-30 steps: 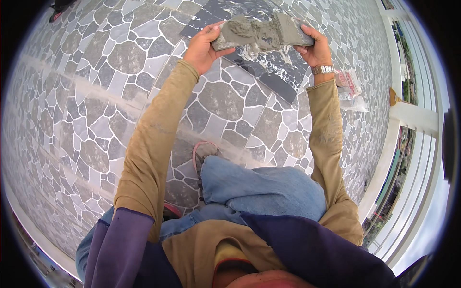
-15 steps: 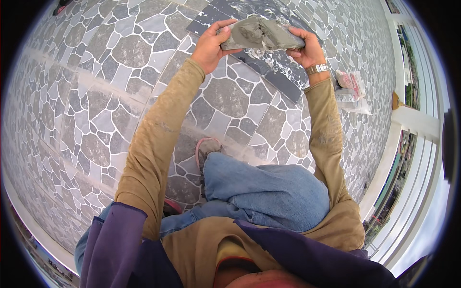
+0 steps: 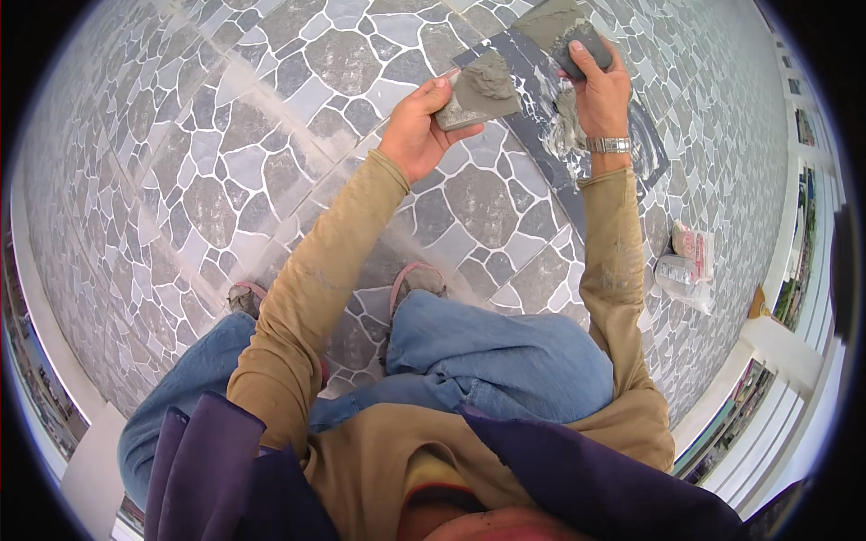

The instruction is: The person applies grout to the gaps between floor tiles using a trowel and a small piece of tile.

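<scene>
the fingers (image 3: 444,90) of the left hand (image 3: 417,135) are closed around a small flat tile piece (image 3: 478,95) loaded with a heap of grey mortar (image 3: 490,77), held up at about twelve o'clock in the head view. just to its right, near one o'clock, the right hand (image 3: 597,86) grips a dark, mortar-smeared pad or float (image 3: 582,45), fingers curled tight over it; a metal wristwatch (image 3: 609,144) sits on that wrist. below both hands lies a dark slab (image 3: 541,81) on the stone-pattern tiled floor (image 3: 207,180), wet and streaked with grey. a clear plastic bag (image 3: 690,266) rests at three o'clock. as i judge it, mortar is picked up but little looks spread so far; most of the work seems left.
</scene>
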The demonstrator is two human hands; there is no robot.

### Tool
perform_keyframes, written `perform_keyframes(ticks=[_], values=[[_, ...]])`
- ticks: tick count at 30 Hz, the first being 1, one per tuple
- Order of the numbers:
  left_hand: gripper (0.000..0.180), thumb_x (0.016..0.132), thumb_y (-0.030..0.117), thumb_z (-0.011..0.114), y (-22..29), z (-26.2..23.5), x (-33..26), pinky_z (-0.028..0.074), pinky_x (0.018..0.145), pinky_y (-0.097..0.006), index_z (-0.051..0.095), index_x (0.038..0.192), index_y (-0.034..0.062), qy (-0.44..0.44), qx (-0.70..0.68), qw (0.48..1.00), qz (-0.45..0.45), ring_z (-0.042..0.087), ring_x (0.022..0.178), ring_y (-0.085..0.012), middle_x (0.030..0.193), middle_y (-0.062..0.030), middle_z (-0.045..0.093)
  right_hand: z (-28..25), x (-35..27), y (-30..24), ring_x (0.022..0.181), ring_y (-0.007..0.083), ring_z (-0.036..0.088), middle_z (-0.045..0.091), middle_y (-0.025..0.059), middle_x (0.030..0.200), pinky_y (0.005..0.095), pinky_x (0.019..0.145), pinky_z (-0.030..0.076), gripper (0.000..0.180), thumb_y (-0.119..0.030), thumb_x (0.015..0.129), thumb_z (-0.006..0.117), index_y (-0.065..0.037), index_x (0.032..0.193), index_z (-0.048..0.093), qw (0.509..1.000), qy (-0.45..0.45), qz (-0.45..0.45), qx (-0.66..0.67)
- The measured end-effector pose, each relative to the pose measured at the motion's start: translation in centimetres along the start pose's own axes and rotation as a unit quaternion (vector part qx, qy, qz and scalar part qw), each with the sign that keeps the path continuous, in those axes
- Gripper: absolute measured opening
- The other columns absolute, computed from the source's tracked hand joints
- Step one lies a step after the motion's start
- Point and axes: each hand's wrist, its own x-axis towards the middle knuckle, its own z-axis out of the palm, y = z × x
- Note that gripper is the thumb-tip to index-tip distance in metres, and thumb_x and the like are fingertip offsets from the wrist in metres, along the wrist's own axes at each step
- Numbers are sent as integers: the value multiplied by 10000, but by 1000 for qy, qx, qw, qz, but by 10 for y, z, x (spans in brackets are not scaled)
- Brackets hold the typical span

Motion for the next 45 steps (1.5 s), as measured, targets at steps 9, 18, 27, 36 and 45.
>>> perform_keyframes(ticks=[9,18,27,36,45], values=[[447,1099,257,400,122,8,-91,585,1006,-411,415,1445,-26,163,5,961,223,606,1233,-254,1374,-148,560,185,-49,10,981,126,664,716,65,1121,276,841,536,437,50,848,725,-103,1258,712,912,-222,-305,-162],[468,1101,271,399,135,-15,-198,611,945,-414,387,1496,19,168,3,931,324,625,1210,-215,1370,-102,574,263,-63,15,1037,259,656,729,56,1165,323,847,557,583,107,756,655,-173,1265,706,780,-316,-451,-297],[457,1085,272,458,226,-82,-334,648,838,-371,442,1459,11,136,31,918,371,692,1095,-215,1282,-118,637,368,-140,-135,783,133,671,693,100,1046,278,675,555,379,-188,1020,589,20,1335,562,858,-468,-68,-198],[432,1081,259,453,279,-94,-413,654,814,-376,465,1435,12,-38,-97,916,387,694,1087,-207,1279,-108,642,527,-254,-133,1009,141,666,667,63,1151,310,875,559,332,-275,1033,578,-46,1272,600,859,-481,92,-150],[407,1075,241,461,308,-172,-525,659,765,-363,500,1393,-8,-45,-186,873,449,712,1042,-211,1250,-118,661,682,-298,-105,918,34,586,626,-61,1004,227,790,482,213,-295,1012,628,-114,1123,640,772,-557,0,-305]])
